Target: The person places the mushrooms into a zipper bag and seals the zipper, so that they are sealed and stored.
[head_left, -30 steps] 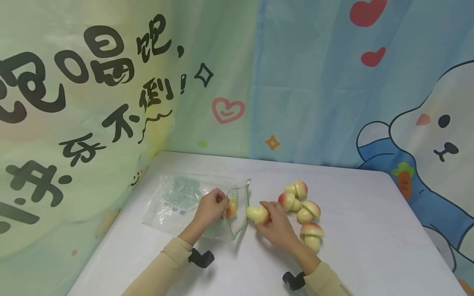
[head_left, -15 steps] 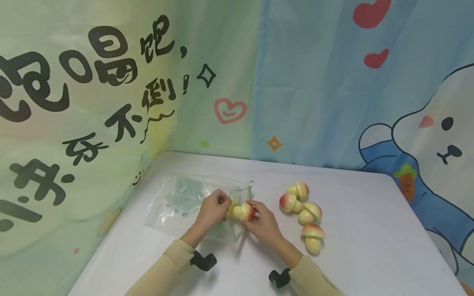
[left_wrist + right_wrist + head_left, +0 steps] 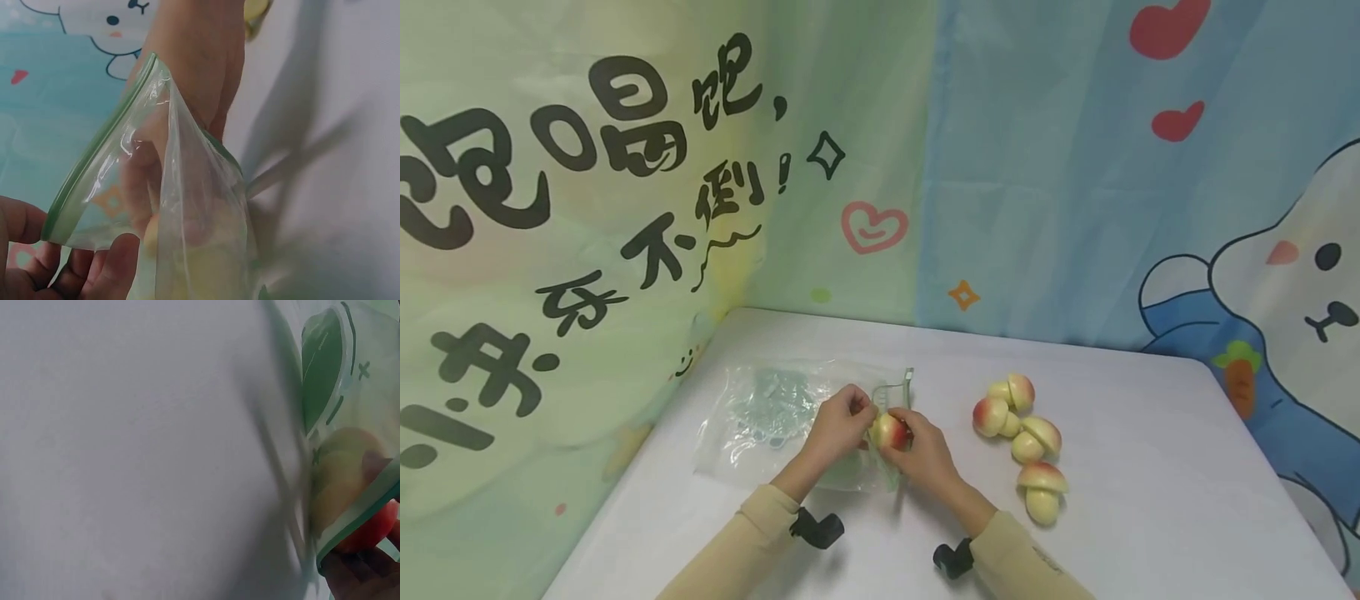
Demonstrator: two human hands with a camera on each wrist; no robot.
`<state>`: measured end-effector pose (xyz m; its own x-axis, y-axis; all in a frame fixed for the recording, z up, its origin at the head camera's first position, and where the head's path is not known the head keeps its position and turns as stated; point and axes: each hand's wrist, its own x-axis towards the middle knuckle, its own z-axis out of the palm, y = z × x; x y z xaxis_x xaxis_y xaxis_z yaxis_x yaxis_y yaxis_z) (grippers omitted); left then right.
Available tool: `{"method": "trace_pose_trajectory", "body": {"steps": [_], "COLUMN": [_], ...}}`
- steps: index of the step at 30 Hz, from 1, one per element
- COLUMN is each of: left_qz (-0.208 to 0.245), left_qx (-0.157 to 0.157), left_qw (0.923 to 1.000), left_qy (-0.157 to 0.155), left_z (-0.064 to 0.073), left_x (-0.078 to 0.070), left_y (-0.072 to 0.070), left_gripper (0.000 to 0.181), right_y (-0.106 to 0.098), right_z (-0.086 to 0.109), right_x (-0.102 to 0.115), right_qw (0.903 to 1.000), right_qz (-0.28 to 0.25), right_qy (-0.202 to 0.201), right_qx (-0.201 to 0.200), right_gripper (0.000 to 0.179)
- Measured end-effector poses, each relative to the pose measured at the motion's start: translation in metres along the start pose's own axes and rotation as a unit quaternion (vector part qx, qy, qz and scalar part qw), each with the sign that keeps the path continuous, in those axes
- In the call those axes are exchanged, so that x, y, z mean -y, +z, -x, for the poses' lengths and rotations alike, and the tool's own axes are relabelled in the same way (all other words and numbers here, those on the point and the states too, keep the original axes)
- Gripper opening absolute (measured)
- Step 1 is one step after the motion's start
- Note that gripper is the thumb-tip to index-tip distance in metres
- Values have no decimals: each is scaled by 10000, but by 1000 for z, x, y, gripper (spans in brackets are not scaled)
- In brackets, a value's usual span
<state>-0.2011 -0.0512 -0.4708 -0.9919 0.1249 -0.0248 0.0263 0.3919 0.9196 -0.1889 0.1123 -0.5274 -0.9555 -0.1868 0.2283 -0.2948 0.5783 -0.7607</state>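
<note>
Bag: clear, with a green-edged mouth and a green print, the film (image 3: 748,421) lying on the desk (image 3: 1150,475), its mouth lifted and gaping at the right end
Left hand (image 3: 841,422): at the mouth of the bag, thumb and fingers pinching the green edge (image 3: 103,147)
Right hand (image 3: 928,450): at the right end of the bag, fingers curled round a mushroom, touching its red cap
Held mushroom (image 3: 892,432): in the mouth of the bag, pale part seen through the film, some of the red cap outside the green edge
Inside the bag: pale yellow shapes blurred by the film, their number hard to tell
Loose mushrooms: four in a rough line well to the right of the bag, the farthest (image 3: 1022,392) against the second (image 3: 991,416), the third (image 3: 1036,440) next, the nearest (image 3: 1042,493) just beside it, stem towards the person
Sleeves (image 3: 741,533): beige, on the near side of the bag, a black mount (image 3: 817,529) at each wrist
Backdrop (image 3: 1030,183): cloth beyond the bag, with black characters, hearts and a white cartoon animal (image 3: 1277,242)
</note>
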Motion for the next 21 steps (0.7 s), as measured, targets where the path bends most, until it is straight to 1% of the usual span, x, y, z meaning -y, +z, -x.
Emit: {"method": "trace_pose_trajectory", "body": {"steps": [5,8,11,13,15,18,21], "left_qz": [-73,-63,-38,-68,-94,-79,-6], "left_qx": [7,7,12,14,36,20,-30], "left_qw": [10000,10000,10000,10000,9999,9999,9999], "left_qy": [1,-13,-20,-42,-45,-70,-110], "left_z": [0,-1,-2,-2,-2,-2,-3], "left_x": [3,3,2,1,2,1,0], "left_y": [0,0,-1,-1,-1,-1,-1], "left_gripper": [13,13,13,13,14,15,15], "right_y": [5,2,-4,-9,-16,-32,-52], "right_z": [-4,-3,1,4,8,14,20], "right_x": [-4,-5,-4,-3,-4,-8,-13], "right_qw": [9961,9925,9923,9933,9953,9963,9975], "right_qz": [-691,-1006,-1040,-1016,-848,-720,-498], "right_qy": [483,636,653,554,478,431,403], "right_qx": [248,286,168,79,-21,-161,-303], "right_gripper": [58,61,61,61,60,57,55]}}
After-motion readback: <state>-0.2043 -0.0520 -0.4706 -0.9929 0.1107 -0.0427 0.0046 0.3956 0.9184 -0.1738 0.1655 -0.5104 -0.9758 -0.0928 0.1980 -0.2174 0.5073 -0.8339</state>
